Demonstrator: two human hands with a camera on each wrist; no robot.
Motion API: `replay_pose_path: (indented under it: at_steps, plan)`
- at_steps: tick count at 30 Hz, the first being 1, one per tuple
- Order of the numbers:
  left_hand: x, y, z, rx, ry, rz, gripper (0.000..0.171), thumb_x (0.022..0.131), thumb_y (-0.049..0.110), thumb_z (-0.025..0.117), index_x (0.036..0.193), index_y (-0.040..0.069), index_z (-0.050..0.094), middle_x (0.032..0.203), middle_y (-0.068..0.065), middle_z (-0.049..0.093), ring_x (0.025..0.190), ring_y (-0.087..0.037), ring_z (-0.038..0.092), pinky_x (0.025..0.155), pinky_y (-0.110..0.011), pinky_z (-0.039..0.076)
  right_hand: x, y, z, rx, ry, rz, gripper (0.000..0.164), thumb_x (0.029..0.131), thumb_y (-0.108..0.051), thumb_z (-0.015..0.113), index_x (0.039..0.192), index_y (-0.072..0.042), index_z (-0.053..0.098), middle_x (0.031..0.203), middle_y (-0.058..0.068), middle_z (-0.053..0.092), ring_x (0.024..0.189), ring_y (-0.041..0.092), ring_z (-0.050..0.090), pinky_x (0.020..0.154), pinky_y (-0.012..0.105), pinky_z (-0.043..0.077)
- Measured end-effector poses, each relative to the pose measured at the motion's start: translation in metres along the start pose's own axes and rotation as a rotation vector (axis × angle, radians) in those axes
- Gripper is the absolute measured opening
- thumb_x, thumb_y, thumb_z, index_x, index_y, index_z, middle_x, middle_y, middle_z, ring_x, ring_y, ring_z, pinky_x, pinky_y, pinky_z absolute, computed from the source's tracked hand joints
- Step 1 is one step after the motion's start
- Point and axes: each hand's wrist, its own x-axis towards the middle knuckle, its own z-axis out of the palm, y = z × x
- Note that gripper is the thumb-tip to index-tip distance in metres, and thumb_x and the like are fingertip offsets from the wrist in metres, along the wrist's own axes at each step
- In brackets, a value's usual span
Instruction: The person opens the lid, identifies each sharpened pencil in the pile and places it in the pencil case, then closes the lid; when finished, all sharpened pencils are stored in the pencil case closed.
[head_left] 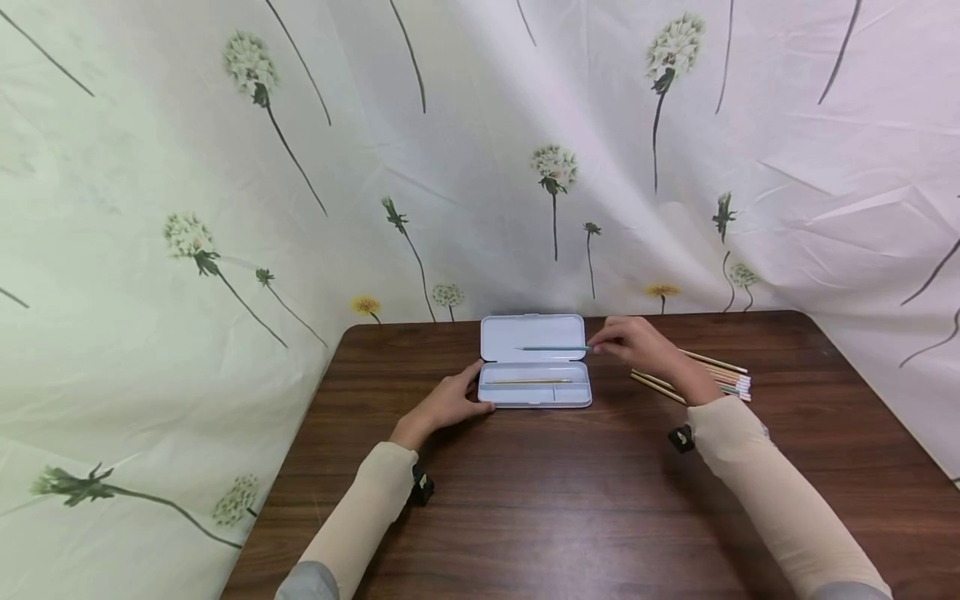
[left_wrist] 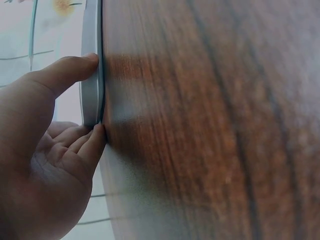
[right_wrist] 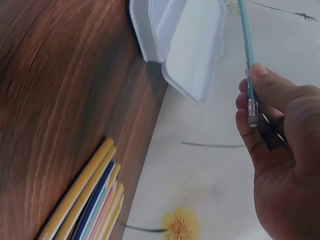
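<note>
A white pencil case (head_left: 534,401) lies on the table with its lid raised toward the wall. Inside its long rear compartment is a yellow pencil (head_left: 528,382). My left hand (head_left: 447,402) holds the case's left end, thumb at the front edge and fingers round the side; in the left wrist view the thumb (left_wrist: 80,67) presses the case wall (left_wrist: 91,100). My right hand (head_left: 637,343) pinches a teal pencil (right_wrist: 247,45) near its eraser end, between thumb and fingers. The pencil is level and points left, overlapping the raised lid (head_left: 532,329) in the head view.
Several pencils (head_left: 716,364) in different colours lie in a loose bunch beneath and beyond my right forearm, on the brown wooden table (head_left: 525,492). A white cloth with printed flowers (head_left: 465,208) hangs close behind the table's far edge.
</note>
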Motion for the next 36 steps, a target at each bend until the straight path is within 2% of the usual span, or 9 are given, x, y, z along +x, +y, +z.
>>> replay_pose_path:
  at_steps: [6, 10, 15, 20, 27, 33, 36]
  plan:
    - [0.0, -0.001, 0.0, -0.003, 0.006, -0.006, 0.096, 0.098, 0.035, 0.079, 0.172, 0.011, 0.022, 0.172, -0.018, 0.036, 0.149, -0.032, 0.051, 0.121, -0.047, 0.045, 0.015, -0.001, 0.014, 0.007, -0.028, 0.003, 0.012, 0.091, 0.005, 0.079, 0.1, -0.001, 0.084, 0.084, 0.01, 0.071, 0.072, 0.009, 0.056, 0.065, 0.028, 0.048]
    - [0.001, -0.002, 0.0, 0.005, 0.008, -0.01, 0.096, 0.098, 0.035, 0.079, 0.172, 0.013, 0.022, 0.172, -0.017, 0.035, 0.151, -0.032, 0.05, 0.123, -0.047, 0.043, 0.024, 0.0, 0.023, 0.003, -0.068, 0.024, 0.012, 0.094, 0.001, 0.078, 0.103, -0.004, 0.085, 0.088, 0.006, 0.071, 0.077, 0.013, 0.062, 0.07, 0.03, 0.052]
    - [0.0, -0.001, 0.0, 0.01, 0.006, -0.011, 0.096, 0.098, 0.035, 0.079, 0.172, 0.012, 0.022, 0.172, -0.017, 0.035, 0.152, -0.032, 0.048, 0.123, -0.048, 0.042, 0.03, 0.001, 0.036, 0.029, -0.103, 0.032, 0.013, 0.095, 0.001, 0.077, 0.104, -0.005, 0.085, 0.089, 0.002, 0.071, 0.08, 0.012, 0.062, 0.071, 0.029, 0.053]
    - [0.0, 0.0, 0.0, 0.003, 0.004, -0.016, 0.096, 0.098, 0.035, 0.079, 0.172, 0.013, 0.022, 0.172, -0.017, 0.036, 0.153, -0.032, 0.047, 0.124, -0.048, 0.042, 0.032, 0.002, 0.047, 0.033, -0.137, 0.057, 0.013, 0.095, 0.001, 0.077, 0.102, -0.006, 0.086, 0.09, 0.001, 0.072, 0.08, 0.01, 0.062, 0.071, 0.027, 0.052]
    - [0.0, 0.001, 0.0, -0.003, 0.009, -0.022, 0.096, 0.098, 0.034, 0.079, 0.172, 0.013, 0.021, 0.172, -0.017, 0.036, 0.152, -0.031, 0.048, 0.123, -0.048, 0.043, 0.029, 0.003, 0.06, 0.051, -0.176, 0.101, 0.013, 0.098, 0.0, 0.074, 0.101, -0.007, 0.086, 0.093, 0.005, 0.075, 0.085, 0.014, 0.065, 0.075, 0.03, 0.055]
    - [-0.002, 0.004, 0.0, 0.01, 0.008, -0.031, 0.096, 0.098, 0.035, 0.079, 0.172, 0.012, 0.022, 0.172, -0.016, 0.036, 0.153, -0.031, 0.046, 0.124, -0.048, 0.042, 0.027, 0.006, 0.074, -0.003, -0.178, 0.075, 0.009, 0.095, -0.003, 0.077, 0.097, -0.008, 0.085, 0.094, 0.003, 0.076, 0.088, 0.018, 0.07, 0.08, 0.038, 0.059]
    - [-0.003, 0.005, 0.0, 0.016, 0.008, -0.036, 0.096, 0.098, 0.036, 0.079, 0.172, 0.012, 0.022, 0.172, -0.016, 0.036, 0.153, -0.031, 0.047, 0.124, -0.048, 0.042, 0.027, 0.005, 0.079, -0.057, -0.207, 0.096, 0.008, 0.096, -0.006, 0.078, 0.097, -0.01, 0.085, 0.096, 0.002, 0.077, 0.092, 0.019, 0.072, 0.085, 0.042, 0.06]
